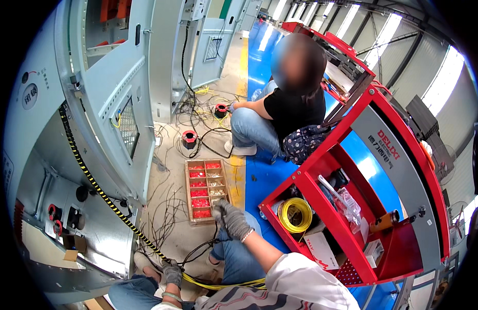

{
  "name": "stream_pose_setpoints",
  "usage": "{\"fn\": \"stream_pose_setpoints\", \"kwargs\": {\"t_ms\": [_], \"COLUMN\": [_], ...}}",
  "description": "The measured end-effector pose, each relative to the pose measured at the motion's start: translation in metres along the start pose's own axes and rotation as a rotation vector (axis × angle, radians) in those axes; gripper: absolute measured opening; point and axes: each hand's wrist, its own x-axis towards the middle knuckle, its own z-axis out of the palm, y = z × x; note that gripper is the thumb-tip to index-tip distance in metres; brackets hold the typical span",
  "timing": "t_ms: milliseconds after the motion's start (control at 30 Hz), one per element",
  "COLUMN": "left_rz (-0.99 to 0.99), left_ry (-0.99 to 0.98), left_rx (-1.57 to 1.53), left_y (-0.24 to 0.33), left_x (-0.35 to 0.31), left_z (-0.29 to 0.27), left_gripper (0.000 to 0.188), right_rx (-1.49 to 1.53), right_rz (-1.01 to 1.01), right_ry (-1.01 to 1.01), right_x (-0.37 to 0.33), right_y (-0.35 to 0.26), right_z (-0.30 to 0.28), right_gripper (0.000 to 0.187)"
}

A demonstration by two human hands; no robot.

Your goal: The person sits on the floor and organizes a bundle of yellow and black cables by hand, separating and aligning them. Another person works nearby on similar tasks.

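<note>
My left hand [172, 272], in a grey glove, is closed round wires at the lower end of a black-and-yellow striped cable bundle [109, 201]. The bundle runs down out of the grey cabinet on the left. My right hand [234, 221], gloved too, is at the near right corner of a wooden compartment box [189, 221]. Its fingers are drawn together; what they hold, if anything, is too small to make out. Small red pieces [199, 192] fill the box's left compartments, and brass-coloured pieces [217, 192] lie in several right ones. Black wires [195, 254] trail between my hands.
An open cabinet door [115, 93] stands at left. A red tool cart [296, 243] at right holds a yellow wire coil [295, 216]. Beyond the box, a co-worker [301, 103] crouches near loose wires and red-and-black round parts [189, 138]. Yellow wires [228, 284] pass near my lap.
</note>
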Motion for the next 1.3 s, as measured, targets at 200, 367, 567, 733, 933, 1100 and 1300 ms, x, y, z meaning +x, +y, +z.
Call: {"fn": "stream_pose_setpoints", "kwargs": {"t_ms": [200, 367, 567, 733, 933, 1100, 1300], "left_rz": [-0.36, -0.548, -0.318, -0.134, -0.329, -0.27, 0.026], "left_ry": [-0.183, -0.154, -0.2, -0.229, -0.353, -0.558, -0.428], "left_rx": [-0.233, -0.509, -0.335, -0.108, -0.345, -0.797, -0.45], "left_y": [0.1, 0.106, 0.089, 0.084, 0.073, 0.097, 0.103], "left_x": [-0.017, -0.017, -0.013, -0.016, -0.007, -0.018, -0.023], "left_z": [-0.028, -0.021, -0.022, -0.021, -0.024, -0.041, -0.043], "left_gripper": [0.018, 0.017, 0.016, 0.017, 0.02, 0.018, 0.018], "right_rx": [-0.066, 0.012, -0.25, -0.375, -0.177, 0.653, 0.726], "right_rz": [-0.055, 0.011, -0.069, -0.176, -0.407, 0.327, 0.296], "right_ry": [-0.231, -0.534, -0.836, -0.816, -1.062, -0.374, -0.071], "right_x": [-0.03, -0.079, -0.127, -0.124, -0.034, 0.078, 0.092], "right_y": [0.036, 0.067, -0.016, 0.004, 0.014, -0.032, -0.067], "right_z": [0.045, 0.109, 0.112, 0.136, 0.089, -0.02, -0.031], "right_gripper": [0.024, 0.028, 0.037, 0.03, 0.037, 0.022, 0.015]}}
